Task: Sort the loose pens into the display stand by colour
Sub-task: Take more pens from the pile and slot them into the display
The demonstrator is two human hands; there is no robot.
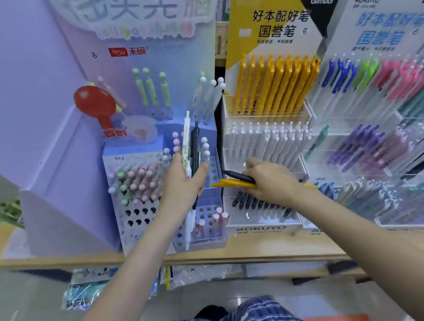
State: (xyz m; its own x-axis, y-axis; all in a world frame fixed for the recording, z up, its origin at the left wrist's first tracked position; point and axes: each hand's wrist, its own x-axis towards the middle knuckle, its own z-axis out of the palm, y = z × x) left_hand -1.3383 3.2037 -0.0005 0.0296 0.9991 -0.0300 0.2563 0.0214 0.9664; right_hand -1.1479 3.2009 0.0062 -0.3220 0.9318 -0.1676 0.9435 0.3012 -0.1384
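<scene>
wooden shelf [258,251] carrying purple stand [140,196], kokuyo stand [265,227].

Bright, even overhead shop light, cool bluish cast; shadows faint, soft patch beneath wooden shelf edge [244,253]; mild sheen on clear plastic trays [266,215] at right; wide-angle bowing tilts display cards outward near frame edges; motion blur smears lower corners and right-hand pen rows [398,189]; centre fairly sharp, top lettering soft.
</scene>
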